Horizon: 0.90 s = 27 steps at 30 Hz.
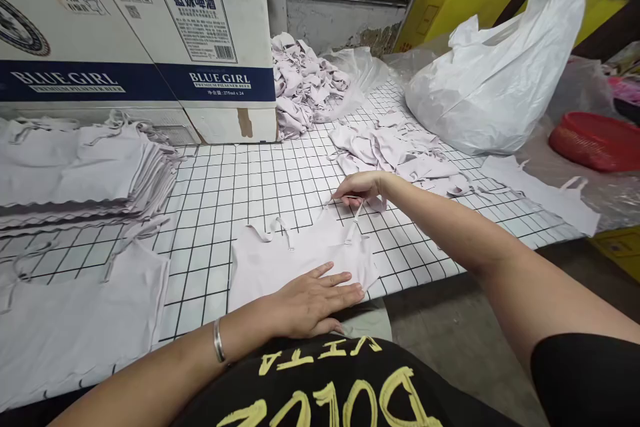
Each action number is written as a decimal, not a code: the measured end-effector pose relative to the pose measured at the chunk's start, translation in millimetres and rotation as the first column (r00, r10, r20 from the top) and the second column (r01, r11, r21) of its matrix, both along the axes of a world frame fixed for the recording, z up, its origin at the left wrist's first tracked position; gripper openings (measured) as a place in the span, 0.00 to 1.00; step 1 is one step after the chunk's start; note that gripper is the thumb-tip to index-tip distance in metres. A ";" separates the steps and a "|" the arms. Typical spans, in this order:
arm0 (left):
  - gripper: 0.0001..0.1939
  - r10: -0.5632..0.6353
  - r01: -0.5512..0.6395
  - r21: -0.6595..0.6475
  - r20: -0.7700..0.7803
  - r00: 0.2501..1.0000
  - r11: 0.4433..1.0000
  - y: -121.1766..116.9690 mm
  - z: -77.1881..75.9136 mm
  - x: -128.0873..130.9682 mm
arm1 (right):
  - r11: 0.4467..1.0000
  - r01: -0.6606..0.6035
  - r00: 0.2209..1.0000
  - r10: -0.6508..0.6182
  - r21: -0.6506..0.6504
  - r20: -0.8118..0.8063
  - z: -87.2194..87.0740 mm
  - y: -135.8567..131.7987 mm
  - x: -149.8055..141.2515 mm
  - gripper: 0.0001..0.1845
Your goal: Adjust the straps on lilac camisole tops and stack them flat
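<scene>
The left hand (323,298) lies flat and spread on the pale camisole (285,263); the right hand (361,188), wrist bent, pinches its strap (356,219).

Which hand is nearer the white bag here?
Right. The right hand pinches a strap of the garment, in front of the white bag and to its left; the left hand lies flat on the garment, farther from the bag.

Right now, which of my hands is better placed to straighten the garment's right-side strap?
Probably your right hand: it is curled at that strap, while your left hand lies spread on the garment.
</scene>
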<state>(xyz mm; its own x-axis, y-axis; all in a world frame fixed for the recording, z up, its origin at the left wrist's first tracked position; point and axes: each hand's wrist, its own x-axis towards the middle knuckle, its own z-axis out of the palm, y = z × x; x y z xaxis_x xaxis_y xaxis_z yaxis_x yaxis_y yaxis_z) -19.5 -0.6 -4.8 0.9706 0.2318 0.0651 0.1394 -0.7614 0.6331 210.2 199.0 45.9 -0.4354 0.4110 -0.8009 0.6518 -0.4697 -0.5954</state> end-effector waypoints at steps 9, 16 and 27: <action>0.31 -0.004 0.004 0.023 -0.018 1.000 1.000 0.1 -0.8 1.1 | 0.885 0.430 0.792 -0.465 -0.179 -0.396 3.1 -0.5 -12.9 0.14; 0.31 -0.011 0.011 0.028 -0.021 1.000 1.000 0.0 1.1 0.1 | 0.758 0.061 0.975 0.092 0.649 -0.200 5.6 -35.9 -30.6 0.19; 0.31 -0.015 0.016 0.056 -0.018 1.000 0.998 0.7 1.9 0.4 | 0.883 0.450 0.861 -0.389 0.135 -0.327 -10.5 -40.8 -48.1 0.09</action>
